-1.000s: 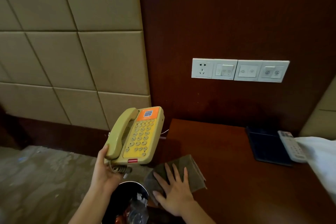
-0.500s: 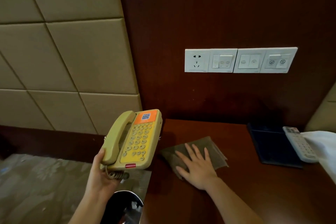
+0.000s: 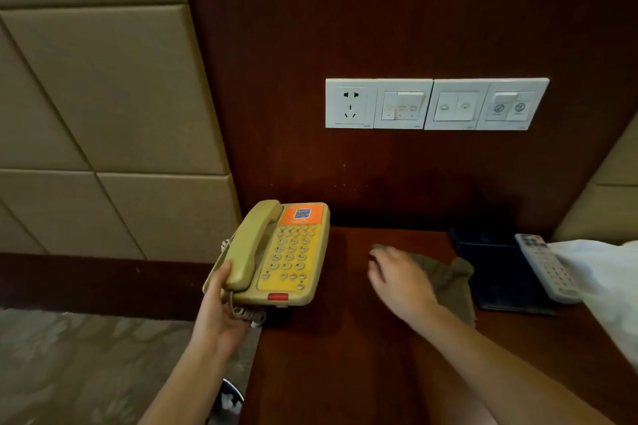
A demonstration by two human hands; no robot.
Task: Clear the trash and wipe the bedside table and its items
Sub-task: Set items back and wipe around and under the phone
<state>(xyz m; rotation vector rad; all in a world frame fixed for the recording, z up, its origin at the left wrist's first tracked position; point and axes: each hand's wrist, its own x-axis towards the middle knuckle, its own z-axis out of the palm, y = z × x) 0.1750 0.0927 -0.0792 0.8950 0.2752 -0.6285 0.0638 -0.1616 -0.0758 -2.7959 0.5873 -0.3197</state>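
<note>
Yellow telephone (image 3: pixel 290 255) gripped in left hand (image 3: pixel 221 314), just left of right hand (image 3: pixel 397 281) pressing flat on cloth (image 3: pixel 448 283).

The left hand (image 3: pixel 221 314) grips the yellow telephone (image 3: pixel 283 255) by its handset side, at the left edge of the worktop (image 3: pixel 345 355). The right hand (image 3: pixel 400 279) rests on a brown cloth (image 3: pixel 452 283) lying on the worktop, just beside a dark tray (image 3: pixel 493 272) carrying a remote (image 3: pixel 549 269).

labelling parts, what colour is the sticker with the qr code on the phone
Orange sticker, seen in the head view.
</note>
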